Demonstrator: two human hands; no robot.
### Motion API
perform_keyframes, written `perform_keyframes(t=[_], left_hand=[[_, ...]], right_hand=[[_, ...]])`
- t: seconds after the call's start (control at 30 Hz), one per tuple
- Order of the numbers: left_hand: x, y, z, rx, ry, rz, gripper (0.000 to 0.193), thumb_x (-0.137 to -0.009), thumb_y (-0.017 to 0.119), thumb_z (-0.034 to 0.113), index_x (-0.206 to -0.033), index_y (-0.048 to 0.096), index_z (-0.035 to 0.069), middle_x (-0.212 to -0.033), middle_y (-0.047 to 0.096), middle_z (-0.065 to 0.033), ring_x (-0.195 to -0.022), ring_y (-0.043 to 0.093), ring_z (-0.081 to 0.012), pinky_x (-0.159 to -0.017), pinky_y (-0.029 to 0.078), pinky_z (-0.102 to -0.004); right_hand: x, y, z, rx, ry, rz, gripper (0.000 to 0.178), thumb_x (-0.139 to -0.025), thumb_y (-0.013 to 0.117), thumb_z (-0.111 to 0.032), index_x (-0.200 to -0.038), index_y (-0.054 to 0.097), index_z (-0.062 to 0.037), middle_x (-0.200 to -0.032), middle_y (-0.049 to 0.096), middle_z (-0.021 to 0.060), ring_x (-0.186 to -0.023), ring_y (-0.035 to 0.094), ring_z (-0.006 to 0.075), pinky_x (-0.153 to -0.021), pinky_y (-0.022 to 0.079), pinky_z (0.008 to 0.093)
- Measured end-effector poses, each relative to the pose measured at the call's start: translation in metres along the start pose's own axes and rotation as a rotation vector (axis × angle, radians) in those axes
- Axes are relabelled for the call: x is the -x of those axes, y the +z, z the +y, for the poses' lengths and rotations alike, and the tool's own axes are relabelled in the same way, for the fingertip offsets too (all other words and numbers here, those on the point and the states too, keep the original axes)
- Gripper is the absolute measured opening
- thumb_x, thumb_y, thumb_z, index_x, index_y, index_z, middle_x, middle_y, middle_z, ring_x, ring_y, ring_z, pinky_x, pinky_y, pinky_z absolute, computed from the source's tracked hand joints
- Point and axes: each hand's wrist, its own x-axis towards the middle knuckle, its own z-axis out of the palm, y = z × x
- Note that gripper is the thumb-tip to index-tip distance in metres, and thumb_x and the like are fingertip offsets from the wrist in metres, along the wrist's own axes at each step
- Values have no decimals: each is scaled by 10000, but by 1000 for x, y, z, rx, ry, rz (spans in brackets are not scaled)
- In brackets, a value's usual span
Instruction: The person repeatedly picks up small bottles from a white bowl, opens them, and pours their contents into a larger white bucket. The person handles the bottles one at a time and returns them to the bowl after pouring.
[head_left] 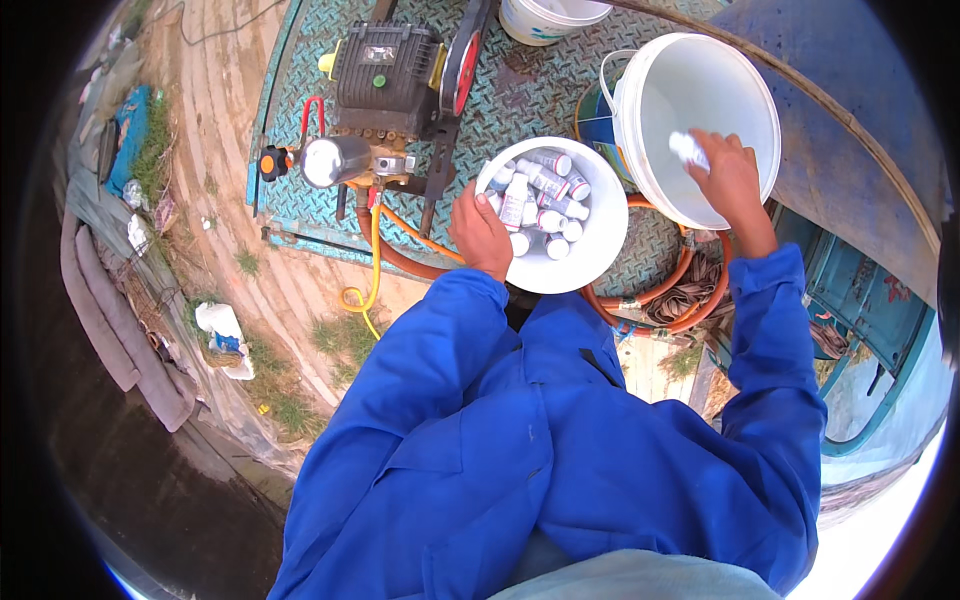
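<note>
My left hand (480,232) grips the rim of a white bucket (600,245), its thumb over the edge and its other fingers hidden outside. Inside that bucket lie several small white bottles (545,180) with printed labels, heaped at odd angles. My right hand (727,180) is over the mouth of a larger white bucket (650,130) and holds a small white bottle (688,148), slightly blurred, between its fingers. The inside of the larger bucket looks pale, and part of it is hidden behind my hand.
A pump (385,80) with a belt wheel (466,75) stands at the left on a teal tread-plate platform (510,90). Orange hoses (690,310) coil beside the buckets. Another white bucket (545,25) sits at the back. A yellow hose (372,270) hangs over the platform's edge.
</note>
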Motion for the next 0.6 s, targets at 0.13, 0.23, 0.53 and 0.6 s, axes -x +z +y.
perform_keyframes(t=[0.13,0.23,0.53,0.6], left_hand=[[1,-1,-1,-8,-6,-26,410,-1185,450,274,-1478,624,46,-1310,679,-248,-1208,631,-490,-1023,454,-597],[0,0,-2,-37,-12,-21,420,-1185,446,268,-1484,618,28,-1302,673,-249,-1204,630,-490,-1024,450,-592],[-1,-2,-1,-23,-5,-42,445,-1201,412,281,-1481,607,-4,-1249,660,-243,-1159,624,-478,-1022,449,-578],[0,-2,0,-30,7,-31,443,-1202,412,283,-1477,607,-4,-1250,658,-243,-1154,623,-479,-1020,452,-580]], right_hand=[[-1,-16,-2,66,55,-284,356,-876,803,-196,-1227,787,-135,-1130,810,120,-1149,735,380,-977,572,507],[-7,-44,7,-154,35,-387,427,-936,829,-237,-1334,760,-98,-1191,806,174,-1161,747,374,-1000,593,486],[-191,-128,25,-665,-50,363,482,-1007,834,-303,-1374,737,-6,-1092,813,150,-1004,765,216,-952,593,383],[-274,-136,20,-479,0,537,532,-1000,816,-280,-1413,703,37,-1152,818,182,-988,796,273,-909,634,400]])
